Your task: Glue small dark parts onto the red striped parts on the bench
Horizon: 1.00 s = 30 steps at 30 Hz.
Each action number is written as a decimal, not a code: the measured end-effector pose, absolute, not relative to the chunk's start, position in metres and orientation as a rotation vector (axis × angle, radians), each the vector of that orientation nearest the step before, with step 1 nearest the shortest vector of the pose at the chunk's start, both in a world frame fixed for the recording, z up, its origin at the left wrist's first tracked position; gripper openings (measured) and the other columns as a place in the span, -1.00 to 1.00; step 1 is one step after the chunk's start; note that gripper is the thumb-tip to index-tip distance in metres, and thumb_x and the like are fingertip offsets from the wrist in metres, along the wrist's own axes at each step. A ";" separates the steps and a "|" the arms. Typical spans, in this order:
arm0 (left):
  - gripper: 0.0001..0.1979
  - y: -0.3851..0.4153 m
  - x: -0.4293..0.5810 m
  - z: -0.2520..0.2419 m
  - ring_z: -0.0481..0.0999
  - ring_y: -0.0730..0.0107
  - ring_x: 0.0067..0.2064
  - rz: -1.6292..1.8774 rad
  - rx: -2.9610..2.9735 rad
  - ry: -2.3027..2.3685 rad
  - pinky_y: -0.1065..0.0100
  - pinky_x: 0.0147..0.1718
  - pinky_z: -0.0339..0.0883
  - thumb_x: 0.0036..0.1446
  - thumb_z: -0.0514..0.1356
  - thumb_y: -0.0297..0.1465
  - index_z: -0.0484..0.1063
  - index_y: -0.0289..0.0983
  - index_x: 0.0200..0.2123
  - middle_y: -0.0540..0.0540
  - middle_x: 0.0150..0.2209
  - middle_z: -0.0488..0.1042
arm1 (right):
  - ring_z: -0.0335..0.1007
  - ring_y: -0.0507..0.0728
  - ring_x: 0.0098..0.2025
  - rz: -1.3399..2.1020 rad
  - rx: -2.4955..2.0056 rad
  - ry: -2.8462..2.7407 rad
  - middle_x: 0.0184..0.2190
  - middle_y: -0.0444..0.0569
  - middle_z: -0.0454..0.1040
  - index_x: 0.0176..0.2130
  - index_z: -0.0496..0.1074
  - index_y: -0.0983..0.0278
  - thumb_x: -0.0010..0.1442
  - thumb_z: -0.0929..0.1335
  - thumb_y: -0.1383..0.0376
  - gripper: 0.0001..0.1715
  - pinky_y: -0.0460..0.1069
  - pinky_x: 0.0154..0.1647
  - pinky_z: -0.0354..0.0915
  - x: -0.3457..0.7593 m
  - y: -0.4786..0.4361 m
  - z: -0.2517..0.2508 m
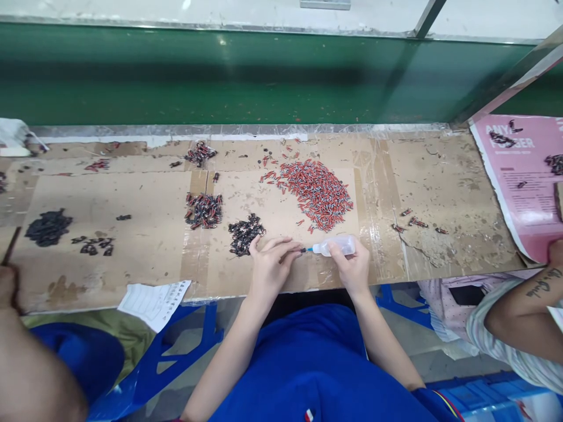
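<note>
Bottle (345, 246) and small dark-ended piece (303, 250) come together above the cardboard (153, 199), near its front edge, straight ahead of the person. The right hand (355, 262) pinches the translucent bottle between thumb and fingers, tipped nearly level, seemingly so that its blue nozzle (309, 249) faces the piece's end. The left hand (271, 261) has thumb and fingertips pressed together on that piece, probably to steady it; whether nozzle and piece touch is too small to tell. The big heap of red-and-silver pieces (319, 193) lies just beyond the hands, and the dark heap (246, 235) just beside the left fingers, both likely placed for short reaches. That dark heap leaves the left hand little room to swing outward. Farther left sits a mixed heap (203, 211), with a paper sheet (153, 302) overhanging the edge. A green belt (197, 76) runs behind. One co-worker's arm (33, 357) shows at far left, another's tattooed forearm (528, 316) at far right, both well apart from the person's hands.
</note>
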<state>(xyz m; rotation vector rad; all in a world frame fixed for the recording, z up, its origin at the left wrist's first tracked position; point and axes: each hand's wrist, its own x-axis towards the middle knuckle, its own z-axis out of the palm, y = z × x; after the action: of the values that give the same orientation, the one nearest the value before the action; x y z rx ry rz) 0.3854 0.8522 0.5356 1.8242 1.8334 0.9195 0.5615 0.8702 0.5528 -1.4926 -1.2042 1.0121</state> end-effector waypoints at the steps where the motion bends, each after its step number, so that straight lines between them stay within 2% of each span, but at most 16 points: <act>1: -0.88 0.852 0.386 0.536 0.60 0.19 -0.13 0.919 1.819 1.842 -0.08 0.20 -0.09 0.07 0.32 -0.42 0.59 -0.02 -0.38 0.02 -0.32 0.65 | 0.29 0.04 -0.54 1.009 -1.492 -1.197 -0.59 -0.15 0.43 -0.48 0.42 0.26 0.02 0.41 0.13 -0.75 -0.07 -0.51 0.23 0.562 0.870 0.553; 16: -0.88 0.853 0.388 0.543 0.59 0.17 -0.12 0.849 1.761 1.878 -0.10 0.21 -0.12 0.06 0.31 -0.42 0.58 -0.03 -0.39 0.02 -0.35 0.65 | 0.28 0.03 -0.56 1.039 -1.484 -1.201 -0.61 -0.16 0.42 -0.52 0.40 0.26 -0.02 0.41 0.13 -0.74 -0.07 -0.54 0.21 0.562 0.870 0.556; 24: -0.89 0.852 0.389 0.539 0.59 0.14 -0.13 0.920 1.764 1.871 -0.13 0.21 -0.11 0.07 0.30 -0.41 0.58 -0.04 -0.41 0.01 -0.36 0.65 | 0.28 0.04 -0.54 1.030 -1.484 -1.196 -0.60 -0.16 0.40 -0.51 0.37 0.25 0.01 0.40 0.13 -0.74 -0.06 -0.51 0.24 0.563 0.871 0.555; 30: -0.86 0.854 0.389 0.535 0.52 0.11 -0.10 0.884 1.771 1.844 -0.11 0.14 -0.04 0.07 0.29 -0.42 0.58 -0.03 -0.33 -0.03 -0.36 0.64 | 0.38 0.09 -0.49 0.943 -1.502 -1.064 -0.50 -0.10 0.48 -0.38 0.40 0.26 -0.01 0.43 0.07 -0.68 -0.04 -0.50 0.30 0.582 0.868 0.550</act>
<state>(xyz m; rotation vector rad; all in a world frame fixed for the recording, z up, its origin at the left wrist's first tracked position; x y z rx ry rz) 0.3889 0.8544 0.5352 1.7711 1.8444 0.8842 0.5825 0.8685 0.5500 -1.5019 -1.0644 0.9433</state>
